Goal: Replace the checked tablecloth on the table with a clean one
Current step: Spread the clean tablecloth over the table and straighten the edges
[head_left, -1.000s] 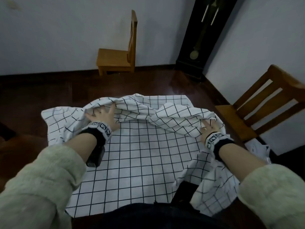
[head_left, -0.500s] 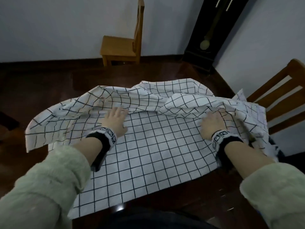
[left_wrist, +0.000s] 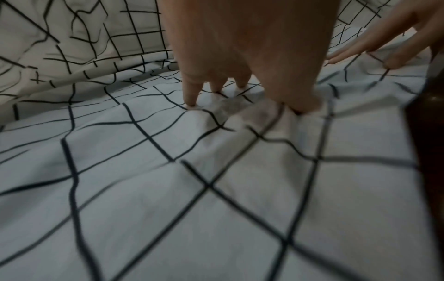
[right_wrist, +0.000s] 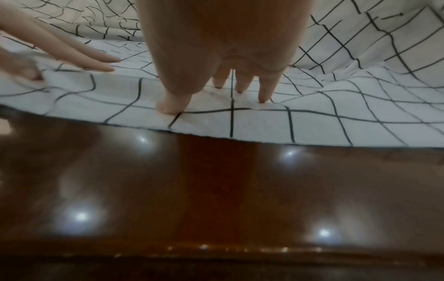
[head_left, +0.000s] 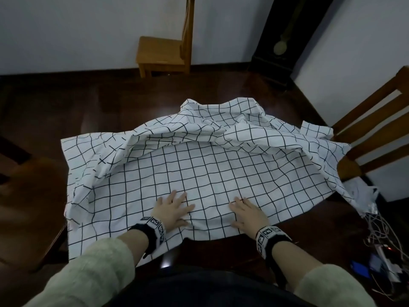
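Note:
The checked tablecloth (head_left: 199, 169), white with thin black lines, lies crumpled on the dark wooden table (head_left: 309, 231). Its far part is folded back toward me in a loose ridge (head_left: 221, 134). Its near edge (right_wrist: 240, 137) lies on the tabletop, with bare wood (right_wrist: 216, 190) in front of it. My left hand (head_left: 174, 207) rests flat on the cloth near that edge, fingers spread; its fingertips (left_wrist: 192, 102) press into wrinkled fabric. A little to the right, my right hand (head_left: 245, 211) presses down the same way, thumb (right_wrist: 168, 108) close to the hem. Neither hand holds a fold.
A wooden chair (head_left: 365, 134) stands at the table's right, the cloth's corner draped toward it, something white and crumpled (head_left: 358, 191) beside its seat. Cables and a power strip (head_left: 380, 244) lie on the floor. Another chair (head_left: 163, 54) and a tall clock (head_left: 283, 41) stand by the far wall.
Both hands have slid back from the folded ridge toward me and closer together. More bare table now shows in front of the cloth's near edge.

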